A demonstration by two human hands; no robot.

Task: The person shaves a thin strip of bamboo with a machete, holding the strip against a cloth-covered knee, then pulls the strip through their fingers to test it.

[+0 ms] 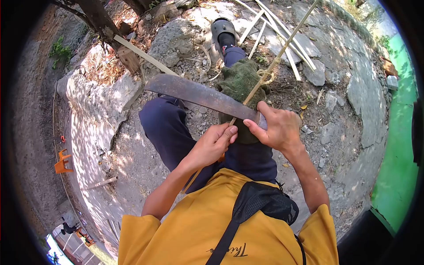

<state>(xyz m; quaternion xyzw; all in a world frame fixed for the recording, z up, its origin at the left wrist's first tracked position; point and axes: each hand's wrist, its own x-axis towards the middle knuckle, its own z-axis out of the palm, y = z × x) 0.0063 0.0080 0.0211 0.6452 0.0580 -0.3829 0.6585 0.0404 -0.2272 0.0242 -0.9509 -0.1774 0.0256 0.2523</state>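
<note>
My right hand (280,126) is closed around the handle of a machete (198,95), its thumb pressed near the base of the blade. The broad, dark, worn blade points left and lies across a thin bamboo strip (282,51). Lower down, my left hand (215,142) pinches that strip close to the blade. The strip runs from the upper right down towards my lap, with curled shavings (267,77) hanging from it. Beneath strip and blade, a green, worn cloth pad (238,81) covers my knee. Part of the strip is hidden by my left hand.
Pale split bamboo strips (282,33) lie on the ground ahead. Another strip (143,54) leans by a tree trunk (95,20). Rocks (170,42) and broken concrete surround my legs. An orange chair (63,161) is far left; a green surface (397,132) runs along the right.
</note>
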